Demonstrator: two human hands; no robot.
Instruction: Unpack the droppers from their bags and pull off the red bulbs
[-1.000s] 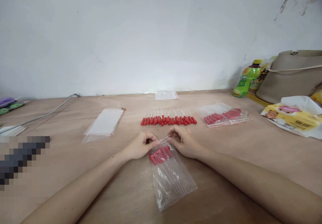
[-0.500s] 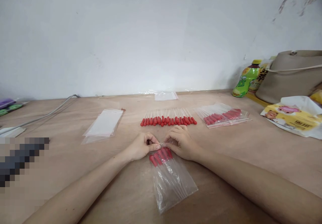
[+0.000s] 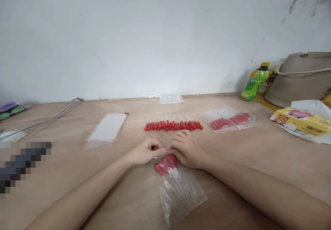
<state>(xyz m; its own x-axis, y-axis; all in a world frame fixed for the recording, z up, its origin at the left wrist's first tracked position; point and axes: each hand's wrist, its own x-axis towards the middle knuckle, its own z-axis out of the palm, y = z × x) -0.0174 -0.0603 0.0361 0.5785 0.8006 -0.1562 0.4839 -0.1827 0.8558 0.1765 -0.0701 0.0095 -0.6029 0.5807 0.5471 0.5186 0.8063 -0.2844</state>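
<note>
A clear zip bag (image 3: 181, 192) lies on the wooden table (image 3: 232, 161) in front of me, holding several red-bulbed droppers (image 3: 165, 163). My left hand (image 3: 146, 151) and my right hand (image 3: 186, 149) meet at the bag's top edge, fingertips pinched together on the seal. Behind the hands, a row of loose droppers (image 3: 173, 124) lies side by side, red bulbs toward me.
A stack of empty clear bags (image 3: 106, 130) lies at the left, filled bags (image 3: 230, 120) at the right, more bags (image 3: 170, 99) by the wall. A green bottle (image 3: 254, 81), a beige bag (image 3: 300, 78) and a tissue pack (image 3: 303, 122) stand far right. A grey cable (image 3: 43, 119) runs left.
Both hands have slid together along the bag's top edge until the fingertips touch. The bag has shifted slightly toward me.
</note>
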